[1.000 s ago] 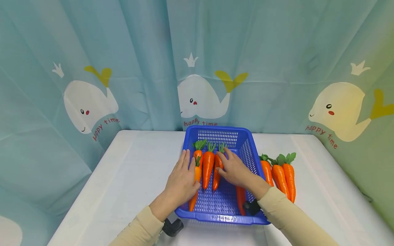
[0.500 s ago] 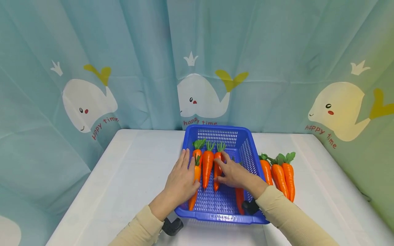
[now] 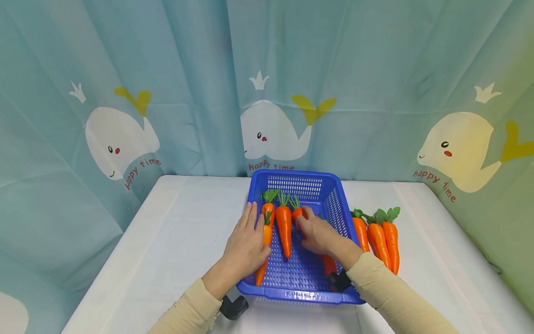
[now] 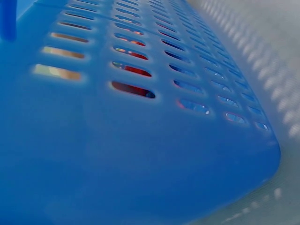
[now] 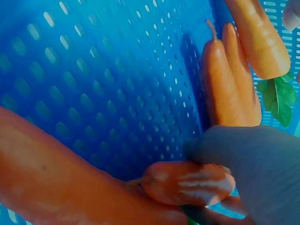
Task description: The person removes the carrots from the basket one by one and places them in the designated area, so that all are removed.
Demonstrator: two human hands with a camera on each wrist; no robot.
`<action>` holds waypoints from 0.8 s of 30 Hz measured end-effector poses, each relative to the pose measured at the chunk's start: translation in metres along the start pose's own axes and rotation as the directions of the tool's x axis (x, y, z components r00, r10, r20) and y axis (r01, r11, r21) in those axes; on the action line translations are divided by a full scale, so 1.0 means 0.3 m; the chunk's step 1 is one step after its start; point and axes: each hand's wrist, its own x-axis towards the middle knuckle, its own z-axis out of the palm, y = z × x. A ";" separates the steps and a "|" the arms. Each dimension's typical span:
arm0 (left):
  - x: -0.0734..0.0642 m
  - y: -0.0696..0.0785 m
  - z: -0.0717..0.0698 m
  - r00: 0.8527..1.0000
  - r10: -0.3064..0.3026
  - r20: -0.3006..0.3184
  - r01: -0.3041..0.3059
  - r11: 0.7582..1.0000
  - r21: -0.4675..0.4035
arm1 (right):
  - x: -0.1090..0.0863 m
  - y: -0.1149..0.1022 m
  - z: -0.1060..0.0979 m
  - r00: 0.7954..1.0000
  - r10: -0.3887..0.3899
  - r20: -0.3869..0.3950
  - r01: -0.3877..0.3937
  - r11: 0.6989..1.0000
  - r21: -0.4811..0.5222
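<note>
Pinching a carrot (image 3: pixel 296 213) with bent fingers and thumb, the right hand (image 3: pixel 320 235) is nearly closed and is down inside the basket (image 3: pixel 300 294). The stalks of this carrot point to the far wall. The left hand (image 3: pixel 246 247) has its fingers straight and lies over the left rim, beside the paler carrot (image 3: pixel 266 239); whether it presses on it, I cannot tell. Just behind is the leafy carrot (image 3: pixel 268 207), partly covered. Between the two hands lies the middle carrot (image 3: pixel 284 227). Under the right wrist one can see a part of the last carrot (image 3: pixel 329 263). Outside, near the right wall, three carrots (image 3: pixel 378 241) rest side by side on the white tabletop (image 3: pixel 183 222). Both arms wear beige sleeves (image 3: pixel 388 287). Behind everything hangs a blue-green curtain (image 3: pixel 367 69) with whales (image 3: pixel 275 132) printed on it.
</note>
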 end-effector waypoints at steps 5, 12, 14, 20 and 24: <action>0.000 0.000 0.001 1.000 0.002 0.002 -0.002 1.000 -0.002 | 0.006 -0.006 -0.007 0.998 0.041 -0.057 -0.044 0.997 -0.059; 0.002 -0.001 0.002 1.000 0.008 -0.006 -0.008 1.000 0.004 | 0.013 -0.015 -0.012 0.989 0.081 -0.127 -0.093 0.992 -0.085; 0.002 -0.001 0.002 1.000 0.008 -0.007 -0.008 1.000 0.005 | 0.013 -0.016 -0.013 0.988 0.078 -0.133 -0.090 0.993 -0.080; 0.001 -0.001 -0.001 1.000 0.013 -0.010 -0.013 1.000 0.004 | 0.010 -0.013 -0.012 0.987 0.024 -0.161 -0.042 0.993 -0.110; 0.001 -0.002 0.000 1.000 0.015 -0.014 -0.015 1.000 0.004 | 0.008 -0.006 -0.008 0.984 -0.029 -0.177 0.008 0.993 -0.116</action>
